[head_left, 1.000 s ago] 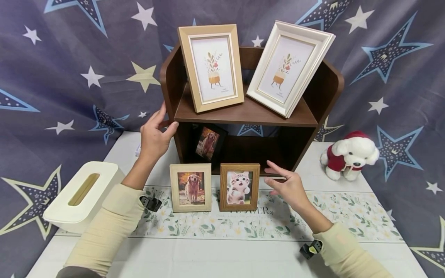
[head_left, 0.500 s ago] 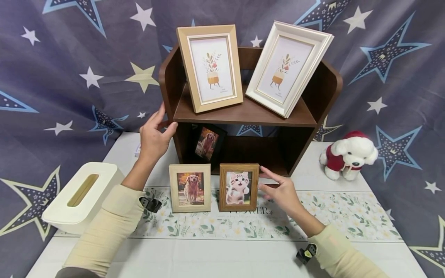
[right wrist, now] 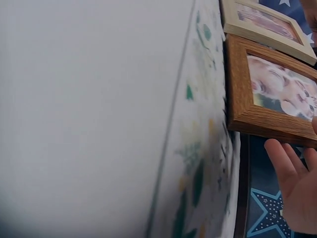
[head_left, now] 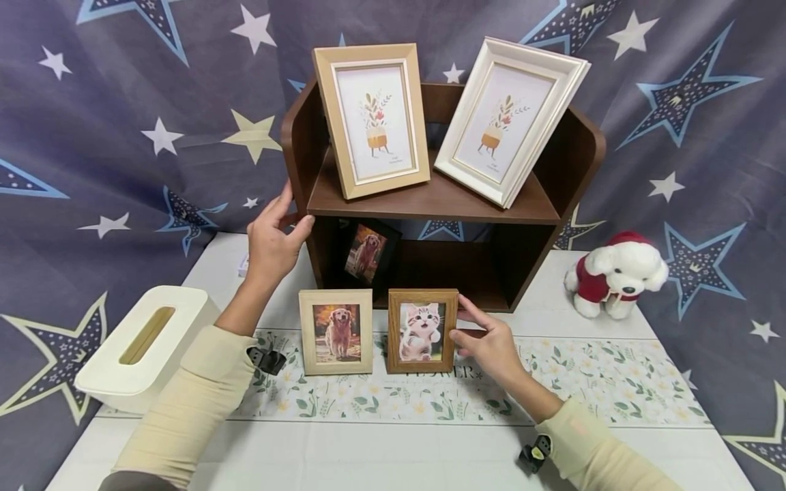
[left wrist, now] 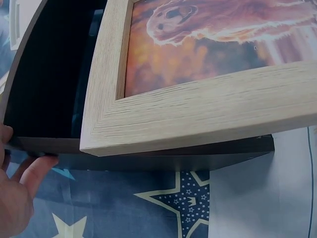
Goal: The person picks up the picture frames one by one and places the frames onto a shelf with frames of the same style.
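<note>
In the head view my left hand (head_left: 273, 242) rests on the left side of a dark brown two-tier shelf (head_left: 430, 204), fingers extended along the panel and thumb by its front edge. My right hand (head_left: 494, 344) pinches the right edge of a brown wooden picture frame (head_left: 454, 354) with a kitten picture, thumb in front and fingers at the side and behind. The frame stands upright on the table. To its left stands a pale wooden picture frame (head_left: 336, 368) with a dog picture, also large in the left wrist view (left wrist: 198, 111).
A tan frame (head_left: 424, 136) and a white frame (head_left: 540, 129) lean on the upper shelf. A black frame (head_left: 383, 256) tilts inside the lower tier. A white tissue box (head_left: 110, 361) stands left, a plush dog (head_left: 620, 276) right. A floral runner (head_left: 589, 382) crosses the table.
My right hand has moved left from beside the brown picture frame to its right edge and now pinches it. The left hand has stayed on the shelf's side.
</note>
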Demonstrator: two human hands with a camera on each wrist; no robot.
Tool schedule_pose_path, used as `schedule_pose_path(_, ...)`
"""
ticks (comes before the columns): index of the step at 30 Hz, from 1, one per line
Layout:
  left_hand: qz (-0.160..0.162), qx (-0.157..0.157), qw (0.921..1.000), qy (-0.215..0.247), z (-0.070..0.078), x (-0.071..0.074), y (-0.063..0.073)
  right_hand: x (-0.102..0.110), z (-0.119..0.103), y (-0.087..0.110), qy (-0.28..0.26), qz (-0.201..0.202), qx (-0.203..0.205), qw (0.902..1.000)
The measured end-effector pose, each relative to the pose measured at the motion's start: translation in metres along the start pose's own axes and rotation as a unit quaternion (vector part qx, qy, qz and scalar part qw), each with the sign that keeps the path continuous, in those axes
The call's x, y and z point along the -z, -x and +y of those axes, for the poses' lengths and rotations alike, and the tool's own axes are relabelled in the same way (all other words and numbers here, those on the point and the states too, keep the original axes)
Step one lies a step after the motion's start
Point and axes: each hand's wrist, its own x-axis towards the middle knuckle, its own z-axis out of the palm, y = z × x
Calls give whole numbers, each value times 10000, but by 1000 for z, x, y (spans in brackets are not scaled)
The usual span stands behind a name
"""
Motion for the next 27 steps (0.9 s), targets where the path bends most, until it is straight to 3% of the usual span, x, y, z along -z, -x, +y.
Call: schedule_pose_path(27,0,76,10000,-3,0,0,1,-4,17,0,-51,-105,482,9988)
